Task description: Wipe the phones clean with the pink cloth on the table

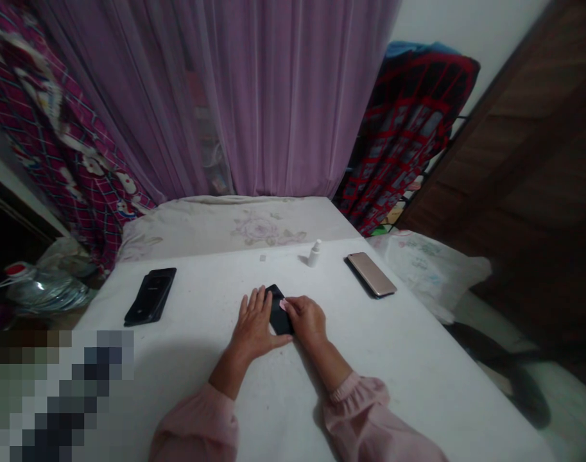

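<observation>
Your left hand (pixel 254 324) is open, pinning the black phone (pixel 278 314) flat on the counter (pixel 191 366); your right hand (pixel 307 319) seems to pinch a pink wipe (pixel 283 305) on it. Phone's light, stiff, slick, fragile: grip by edges

Black phone (pixel 279 313), pink gathered sleeves (pixel 357 410), sheer purple curtain (pixel 293 96), rose-patterned cream bedding (pixel 235 228)

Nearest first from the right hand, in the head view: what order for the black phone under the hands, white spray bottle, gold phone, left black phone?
1. Black smartphone under the right hand, centre.
2. White plastic spray bottle, ahead, and gold smartphone, right: too close to call.
3. Black phone, far left.
</observation>
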Demonstrator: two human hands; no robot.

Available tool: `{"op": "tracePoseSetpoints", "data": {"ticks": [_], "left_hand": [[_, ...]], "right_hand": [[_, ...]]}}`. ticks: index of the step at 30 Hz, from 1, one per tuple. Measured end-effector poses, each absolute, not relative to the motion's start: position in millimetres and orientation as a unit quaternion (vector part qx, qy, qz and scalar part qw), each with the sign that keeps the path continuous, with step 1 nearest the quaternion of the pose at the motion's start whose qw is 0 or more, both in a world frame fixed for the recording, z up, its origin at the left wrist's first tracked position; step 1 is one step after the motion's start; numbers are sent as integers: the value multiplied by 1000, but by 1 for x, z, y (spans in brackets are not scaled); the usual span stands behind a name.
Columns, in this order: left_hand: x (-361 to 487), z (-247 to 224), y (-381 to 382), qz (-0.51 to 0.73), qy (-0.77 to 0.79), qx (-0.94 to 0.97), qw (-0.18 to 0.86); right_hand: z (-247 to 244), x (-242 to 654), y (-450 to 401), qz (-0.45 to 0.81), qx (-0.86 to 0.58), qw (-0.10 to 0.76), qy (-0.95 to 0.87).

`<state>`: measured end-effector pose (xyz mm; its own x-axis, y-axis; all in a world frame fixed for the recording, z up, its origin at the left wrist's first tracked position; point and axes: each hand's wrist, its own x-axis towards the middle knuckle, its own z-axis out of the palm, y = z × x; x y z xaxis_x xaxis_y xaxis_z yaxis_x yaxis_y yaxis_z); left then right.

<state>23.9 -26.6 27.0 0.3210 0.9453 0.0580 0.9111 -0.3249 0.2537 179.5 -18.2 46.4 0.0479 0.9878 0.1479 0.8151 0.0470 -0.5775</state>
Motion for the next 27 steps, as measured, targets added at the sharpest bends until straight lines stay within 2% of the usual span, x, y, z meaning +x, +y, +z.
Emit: {"op": "tracePoseSetpoints", "data": {"ticks": [15,27], "left_hand": [[25,30,-27,93,579,805,91],[23,23,-26,102,575,807,88]], "right_hand": [[34,202,-48,158,-648,316,-675],[36,205,-55,175,-648,316,-670]]}}
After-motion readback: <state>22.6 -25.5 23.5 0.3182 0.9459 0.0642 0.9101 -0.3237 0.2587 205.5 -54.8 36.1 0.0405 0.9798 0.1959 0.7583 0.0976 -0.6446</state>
